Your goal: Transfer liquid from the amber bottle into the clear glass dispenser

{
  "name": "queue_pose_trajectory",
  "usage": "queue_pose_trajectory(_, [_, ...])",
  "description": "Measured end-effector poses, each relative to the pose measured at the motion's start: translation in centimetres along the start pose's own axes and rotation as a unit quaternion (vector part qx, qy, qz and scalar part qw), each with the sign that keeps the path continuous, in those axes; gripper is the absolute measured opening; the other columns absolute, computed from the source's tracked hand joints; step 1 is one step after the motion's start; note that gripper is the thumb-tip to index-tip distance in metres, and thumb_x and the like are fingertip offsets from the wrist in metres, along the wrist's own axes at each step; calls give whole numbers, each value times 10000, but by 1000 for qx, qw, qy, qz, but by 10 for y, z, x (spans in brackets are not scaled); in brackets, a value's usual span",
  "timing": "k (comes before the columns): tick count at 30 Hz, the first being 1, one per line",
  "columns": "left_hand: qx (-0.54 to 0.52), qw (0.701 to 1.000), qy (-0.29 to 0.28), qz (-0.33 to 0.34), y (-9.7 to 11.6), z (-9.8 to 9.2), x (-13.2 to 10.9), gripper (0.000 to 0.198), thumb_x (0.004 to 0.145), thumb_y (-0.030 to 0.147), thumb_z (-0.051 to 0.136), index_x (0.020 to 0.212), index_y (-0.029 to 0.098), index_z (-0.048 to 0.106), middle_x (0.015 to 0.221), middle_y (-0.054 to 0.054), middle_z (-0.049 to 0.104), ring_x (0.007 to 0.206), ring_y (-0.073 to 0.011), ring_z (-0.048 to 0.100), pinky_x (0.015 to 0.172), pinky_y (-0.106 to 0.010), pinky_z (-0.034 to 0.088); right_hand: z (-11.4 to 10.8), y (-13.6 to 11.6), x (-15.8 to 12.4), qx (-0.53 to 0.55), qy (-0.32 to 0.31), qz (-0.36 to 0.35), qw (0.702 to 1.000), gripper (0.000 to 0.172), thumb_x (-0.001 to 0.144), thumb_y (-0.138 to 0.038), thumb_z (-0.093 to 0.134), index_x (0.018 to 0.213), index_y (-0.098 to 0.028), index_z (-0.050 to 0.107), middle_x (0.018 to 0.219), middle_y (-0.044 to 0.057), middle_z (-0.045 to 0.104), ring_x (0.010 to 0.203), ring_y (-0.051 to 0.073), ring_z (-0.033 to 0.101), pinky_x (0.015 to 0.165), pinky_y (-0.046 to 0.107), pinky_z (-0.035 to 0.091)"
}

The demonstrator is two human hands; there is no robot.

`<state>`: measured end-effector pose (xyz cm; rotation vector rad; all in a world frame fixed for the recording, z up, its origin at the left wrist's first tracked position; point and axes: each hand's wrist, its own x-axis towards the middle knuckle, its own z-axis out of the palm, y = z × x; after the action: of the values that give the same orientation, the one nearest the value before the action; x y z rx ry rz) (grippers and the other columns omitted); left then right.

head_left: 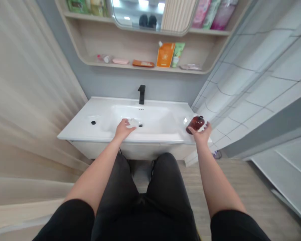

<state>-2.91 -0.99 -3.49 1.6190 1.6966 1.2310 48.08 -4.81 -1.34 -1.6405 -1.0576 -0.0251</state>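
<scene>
Over the basin of the white sink, my left hand pinches a small clear object between thumb and fingers. It looks like a transparent cup, though its outline is faint. At the right end of the counter is a dark reddish-brown bottle with a black neck. My right hand is around it: the thumb lies across its near side, while the fingers are spread on the right with a gap to the bottle. Something clear and shiny shows just left of the bottle.
A black faucet rises behind the basin. Above it, a wall shelf carries an orange pouch, a green tube and several small items below a mirror. A tiled wall borders the right side, a curtain the left.
</scene>
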Motion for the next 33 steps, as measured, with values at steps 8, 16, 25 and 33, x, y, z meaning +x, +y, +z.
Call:
queue_pose_trajectory(8, [-28,998,-32,54,3,0,1,755,691,348,1007,1371,264,691,1376,-109,745,1315,-317,710,1090,-455,592,41,-87,-96,103,-212,-242,941,232,962,-407,691,1121,-240,716,1118,115,776,1079,301,741,915,471,637])
queue_pose_trajectory(16, [-74,993,-76,50,3,-4,2,833,693,302,992,1464,240,683,1381,-137,747,1307,-316,710,1064,-459,615,176,-166,-116,203,-528,-73,822,866,692,-341,962,1500,-283,657,1484,136,701,1206,315,735,1024,506,654])
queue_pose_trajectory(25, [-130,977,-162,49,4,-8,6,898,666,266,953,1510,270,645,1492,-156,728,1441,-331,668,1213,-514,514,197,-159,-133,284,-554,-19,782,726,616,-438,1003,1243,-274,676,1303,70,747,1127,260,720,1078,476,610])
queue_pose_trajectory(33, [32,999,41,-2,-1,-52,15,412,1044,523,481,773,251,629,823,-59,749,885,-253,717,927,-389,567,203,-156,-131,222,-469,24,855,679,571,-436,1009,1107,-267,628,1149,33,722,1039,259,726,1012,470,607])
